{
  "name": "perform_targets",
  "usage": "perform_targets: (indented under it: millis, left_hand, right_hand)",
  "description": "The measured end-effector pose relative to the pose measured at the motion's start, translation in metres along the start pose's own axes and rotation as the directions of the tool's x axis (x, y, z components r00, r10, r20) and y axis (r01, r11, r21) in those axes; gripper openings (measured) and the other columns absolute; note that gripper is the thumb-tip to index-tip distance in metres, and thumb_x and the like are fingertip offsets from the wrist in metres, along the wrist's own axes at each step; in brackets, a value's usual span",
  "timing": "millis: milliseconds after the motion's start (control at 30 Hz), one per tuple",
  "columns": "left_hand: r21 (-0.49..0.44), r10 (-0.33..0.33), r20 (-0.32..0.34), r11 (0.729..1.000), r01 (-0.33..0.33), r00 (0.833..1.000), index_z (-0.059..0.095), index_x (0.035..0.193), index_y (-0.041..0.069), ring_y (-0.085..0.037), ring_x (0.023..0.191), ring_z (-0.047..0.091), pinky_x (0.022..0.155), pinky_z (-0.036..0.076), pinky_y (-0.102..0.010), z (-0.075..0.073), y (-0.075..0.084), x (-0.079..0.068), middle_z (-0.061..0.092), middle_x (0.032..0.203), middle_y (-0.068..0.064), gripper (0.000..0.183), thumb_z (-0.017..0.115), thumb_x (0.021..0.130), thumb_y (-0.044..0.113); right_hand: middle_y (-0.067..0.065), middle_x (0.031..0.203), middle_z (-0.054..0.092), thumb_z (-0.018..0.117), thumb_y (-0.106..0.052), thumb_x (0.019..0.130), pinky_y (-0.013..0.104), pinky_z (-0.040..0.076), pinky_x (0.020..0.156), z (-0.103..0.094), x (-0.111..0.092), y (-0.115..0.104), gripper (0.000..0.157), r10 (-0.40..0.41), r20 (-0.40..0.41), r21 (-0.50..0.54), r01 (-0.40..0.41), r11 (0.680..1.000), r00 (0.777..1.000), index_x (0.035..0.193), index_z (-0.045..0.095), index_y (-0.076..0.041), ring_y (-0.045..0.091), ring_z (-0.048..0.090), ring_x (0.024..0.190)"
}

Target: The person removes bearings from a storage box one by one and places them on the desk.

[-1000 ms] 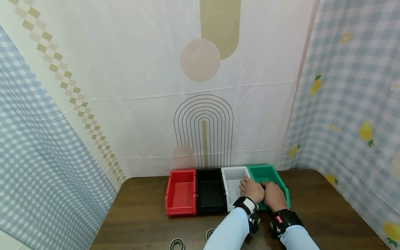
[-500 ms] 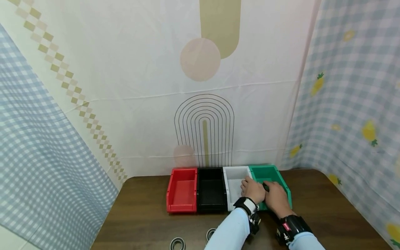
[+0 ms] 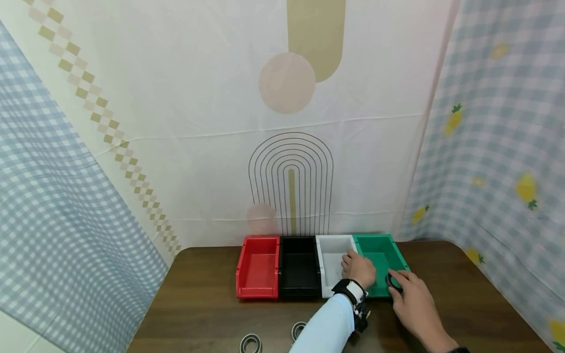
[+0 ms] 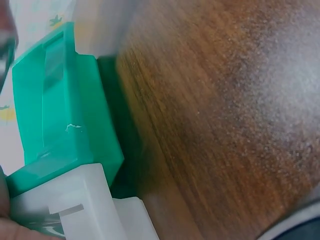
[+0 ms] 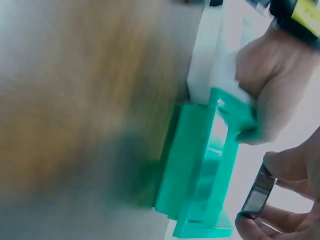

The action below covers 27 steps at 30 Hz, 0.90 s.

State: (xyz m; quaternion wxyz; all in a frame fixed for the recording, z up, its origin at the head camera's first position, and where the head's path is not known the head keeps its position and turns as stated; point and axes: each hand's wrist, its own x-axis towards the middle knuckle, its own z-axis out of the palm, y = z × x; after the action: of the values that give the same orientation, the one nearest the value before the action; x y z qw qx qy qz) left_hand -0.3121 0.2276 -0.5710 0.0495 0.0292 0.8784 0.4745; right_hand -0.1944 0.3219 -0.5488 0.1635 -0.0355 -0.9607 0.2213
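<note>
Dark ring (image 3: 393, 283) mostly hidden by right hand (image 3: 415, 306).
</note>
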Motion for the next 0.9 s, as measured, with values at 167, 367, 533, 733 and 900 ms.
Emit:
perform_targets:
  millis: [167,367,533,733,900]
  left_hand:
    - [-0.004,-0.005,-0.005,1.000,0.005,1.000,0.041,0.149,-0.005,-0.041,0.122,0.051,0.101,0.048,-0.059,0.000,-0.001,0.000,0.050,0.135,-0.025,0.046,0.050,0.112,0.021]
    - [-0.015,-0.009,-0.048,1.000,0.009,0.999,0.041,0.147,-0.007,-0.042,0.119,0.050,0.100,0.047,-0.060,0.004,-0.004,0.001,0.049,0.132,-0.028,0.045,0.048,0.112,0.020]
    - [-0.008,-0.008,-0.090,1.000,0.008,0.996,0.043,0.143,-0.006,-0.042,0.117,0.051,0.097,0.048,-0.062,0.011,-0.004,0.005,0.051,0.128,-0.027,0.042,0.050,0.112,0.022]
    - [-0.032,-0.020,-0.094,0.999,0.017,0.995,0.045,0.140,-0.005,-0.041,0.113,0.051,0.094,0.047,-0.061,0.007,0.000,0.001,0.051,0.125,-0.026,0.040,0.053,0.111,0.021]
    - [-0.030,-0.021,-0.076,0.999,0.019,0.997,0.046,0.139,-0.003,-0.038,0.113,0.051,0.094,0.047,-0.059,0.002,0.003,-0.002,0.051,0.124,-0.023,0.038,0.054,0.111,0.022]
  right_hand:
    - [0.029,0.136,0.064,0.073,-0.014,0.100,0.066,0.053,0.097,-0.007,-0.020,-0.006,0.045,0.045,0.103,-0.016,-0.044,0.999,0.994,0.142,0.066,-0.001,0.052,0.063,0.120]
    - [0.023,0.133,0.066,0.076,-0.017,0.098,0.062,0.055,0.094,-0.007,-0.032,-0.015,0.046,0.080,0.201,-0.030,-0.075,0.997,0.976,0.141,0.068,-0.003,0.045,0.066,0.113]
    - [0.019,0.125,0.068,0.079,-0.019,0.095,0.057,0.057,0.089,-0.009,-0.040,-0.019,0.046,0.101,0.214,-0.036,-0.096,0.995,0.972,0.138,0.069,-0.004,0.039,0.068,0.105]
    - [0.017,0.122,0.069,0.080,-0.020,0.094,0.054,0.058,0.084,-0.008,-0.044,-0.017,0.047,0.119,0.227,-0.043,-0.112,0.993,0.967,0.137,0.070,-0.004,0.036,0.068,0.102]
    - [0.016,0.121,0.070,0.081,-0.020,0.093,0.054,0.058,0.083,-0.007,-0.046,-0.012,0.047,0.141,0.255,-0.048,-0.133,0.990,0.957,0.137,0.070,-0.005,0.035,0.069,0.102]
